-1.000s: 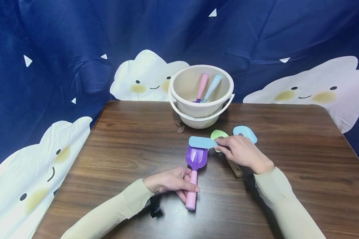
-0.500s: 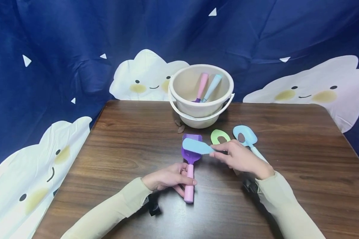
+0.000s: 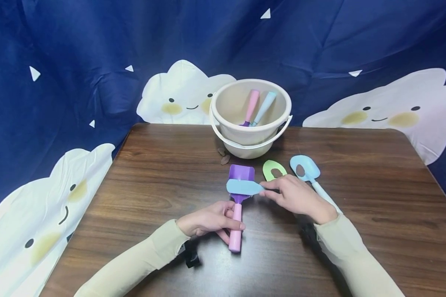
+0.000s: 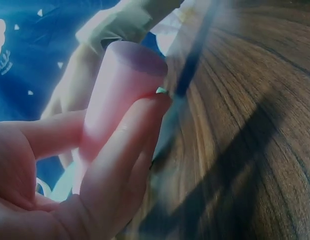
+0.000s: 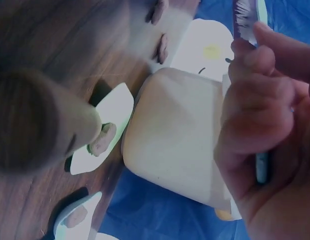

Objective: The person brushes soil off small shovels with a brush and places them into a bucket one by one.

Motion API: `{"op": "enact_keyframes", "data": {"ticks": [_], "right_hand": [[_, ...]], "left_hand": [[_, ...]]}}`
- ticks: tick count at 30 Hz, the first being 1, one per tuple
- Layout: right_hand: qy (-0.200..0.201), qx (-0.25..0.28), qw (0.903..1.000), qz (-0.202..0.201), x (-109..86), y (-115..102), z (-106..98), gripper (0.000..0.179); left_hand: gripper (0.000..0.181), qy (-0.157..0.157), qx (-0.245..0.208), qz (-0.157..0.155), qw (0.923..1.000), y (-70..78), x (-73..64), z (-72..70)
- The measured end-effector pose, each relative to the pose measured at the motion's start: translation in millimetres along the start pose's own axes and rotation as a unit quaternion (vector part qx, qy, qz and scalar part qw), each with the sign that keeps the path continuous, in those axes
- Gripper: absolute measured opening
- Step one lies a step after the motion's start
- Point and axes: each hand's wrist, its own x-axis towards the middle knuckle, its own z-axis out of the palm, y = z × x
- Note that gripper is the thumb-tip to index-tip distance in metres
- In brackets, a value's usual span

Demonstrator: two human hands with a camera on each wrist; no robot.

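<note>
Drew blue flat tool (image 3: 244,187) since the earlier frame from front lip of purple scoop (image 3: 241,171) toward neck. Pinched tool in right hand (image 3: 300,197), extending left from grip, crosswise over scoop, with tip toward left edge of desk (image 3: 375,177). Clasped pink handle (image 3: 236,242) in left hand (image 3: 212,218), nearer near edge; pointed scoop toward far edge. Noted tapered, smooth tool; squared scoop; cylindrical handle; brown wood grain.

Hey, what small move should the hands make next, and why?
Probably sweep the light-blue flat-backed brush forward along the glossy purple square-edged shovel blade: the left hand grips its round pink handle, while the right hand holds the brush over the blade's handle end, leaving the front uncovered.
</note>
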Motion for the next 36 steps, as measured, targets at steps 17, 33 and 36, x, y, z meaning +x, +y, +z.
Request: {"op": "enact_keyframes", "data": {"ticks": [17, 33, 36], "right_hand": [[0.091, -0.038, 0.9951, 0.002, 5.1, 7, 0, 0.029], [0.011, -0.050, 0.9987, 0.005, -1.3, -2, -5, 0.031], [0.039, -0.075, 0.9964, 0.004, 1.5, 1, -5, 0.025]], "left_hand": [[0.021, 0.018, 0.008, -0.006, 0.9998, -3.5, 0.5, 4.3], [0.026, 0.038, 0.016, 0.012, 0.9991, -0.3, -0.1, -1.1], [0.028, 0.032, 0.015, 0.009, 0.9993, -0.6, -0.8, -0.6]]}}
